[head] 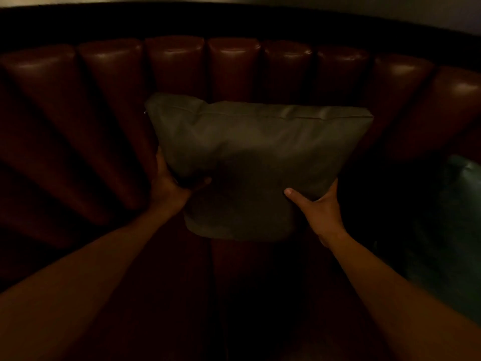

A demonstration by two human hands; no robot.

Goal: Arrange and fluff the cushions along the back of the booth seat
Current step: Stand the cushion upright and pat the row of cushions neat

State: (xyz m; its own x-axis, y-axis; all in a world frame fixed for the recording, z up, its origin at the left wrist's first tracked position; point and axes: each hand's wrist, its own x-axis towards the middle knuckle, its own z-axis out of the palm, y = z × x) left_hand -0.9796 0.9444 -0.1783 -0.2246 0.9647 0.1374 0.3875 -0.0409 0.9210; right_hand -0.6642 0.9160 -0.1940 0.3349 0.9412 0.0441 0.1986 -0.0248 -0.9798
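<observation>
— Why's the grey-green cushion [256, 162] being held by its sides like that?

— So it can be squared up, I'd say. The left hand [170, 182] is clamped on its left edge, thumb across the front and fingers gone round behind. The right hand [316, 207] grips the lower right edge the same way, thumb on the face. The hands are well apart, with the whole cushion between them.

— Is it resting on the seat?

— Too dark under it to tell. Its top leans toward the padded red backrest [234, 63] just beyond the hands, seam edge uppermost. Whether it actually touches the ribs, I can't make out.

— It looks dented in the middle.

— It does, there's a slack hollow between the two thumbs. My guess is a grip from both sides lets the filling be pushed inward and plumped before it's stood straight against the back.

— And that greenish thing?

— Another cushion [458, 204], I think, off to the right of the right hand, nobody touching it. Likely next in line.
</observation>
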